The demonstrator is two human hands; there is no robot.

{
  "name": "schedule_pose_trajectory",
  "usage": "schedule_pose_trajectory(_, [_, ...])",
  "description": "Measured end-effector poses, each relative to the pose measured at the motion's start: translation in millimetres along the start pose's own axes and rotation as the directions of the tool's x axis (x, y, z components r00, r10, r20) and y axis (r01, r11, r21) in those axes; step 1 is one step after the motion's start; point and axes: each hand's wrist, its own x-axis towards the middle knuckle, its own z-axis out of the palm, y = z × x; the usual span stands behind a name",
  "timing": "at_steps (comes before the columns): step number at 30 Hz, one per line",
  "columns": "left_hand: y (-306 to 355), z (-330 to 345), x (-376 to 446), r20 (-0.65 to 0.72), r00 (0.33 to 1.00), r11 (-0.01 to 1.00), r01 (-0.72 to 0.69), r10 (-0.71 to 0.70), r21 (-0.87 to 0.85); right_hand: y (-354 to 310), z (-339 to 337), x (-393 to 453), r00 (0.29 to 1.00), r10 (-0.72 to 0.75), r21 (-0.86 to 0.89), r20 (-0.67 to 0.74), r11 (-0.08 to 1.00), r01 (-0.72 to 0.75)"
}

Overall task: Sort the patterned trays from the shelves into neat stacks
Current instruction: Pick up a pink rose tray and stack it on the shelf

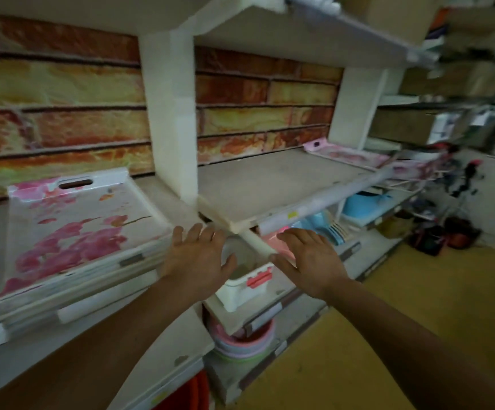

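A stack of white trays printed with pink flowers (74,229) lies on the left shelf, a handle slot at its far end. Further pink patterned trays (349,153) lie at the right end of the middle shelf (270,184). My left hand (198,258) hovers with fingers spread just right of the left stack, in front of the shelf's edge, holding nothing. My right hand (308,258) is also spread flat and empty, below the front edge of the middle shelf. Neither hand touches a tray.
A white upright post (172,113) divides the shelves before a brick-pattern wall. Below my hands are a white tub with a red clip (249,285), stacked coloured bowls (246,338) and blue plastic ware (364,202). Cluttered shelves stand right, above a yellow floor (418,291).
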Motion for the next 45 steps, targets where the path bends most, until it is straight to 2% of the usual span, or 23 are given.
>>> schedule_pose_trajectory(4, [62,-9,29,-0.036,0.997,0.995,-0.074,0.071,-0.069,58,-16,-29,0.996,0.081,-0.009,-0.031,0.997,-0.082])
schedule_pose_trajectory(12, [215,-22,85,-0.068,0.978,0.975,-0.202,0.197,-0.089,193,-57,-87,0.978,0.207,-0.036,-0.031,0.977,-0.208])
schedule_pose_trajectory(16, [288,-26,112,-0.1,0.959,0.955,-0.277,0.266,-0.11,254,-72,-117,0.965,0.263,-0.05,-0.008,0.964,-0.263])
schedule_pose_trajectory(19, [337,-28,127,-0.075,0.945,0.94,-0.326,0.319,-0.105,293,-83,-140,0.948,0.319,-0.042,0.024,0.947,-0.318])
schedule_pose_trajectory(24, [404,-29,151,-0.103,0.908,0.896,-0.417,0.405,-0.152,350,-93,-167,0.917,0.398,-0.061,-0.006,0.915,-0.398])
schedule_pose_trajectory(33, [491,-2,225,-0.086,0.859,0.839,-0.512,0.505,-0.185,439,-90,-169,0.866,0.5,-0.129,0.009,0.859,-0.495])
schedule_pose_trajectory(45, [540,33,389,-0.149,0.861,0.821,-0.508,0.486,-0.262,560,-88,-65,0.87,0.492,-0.269,-0.026,0.835,-0.48])
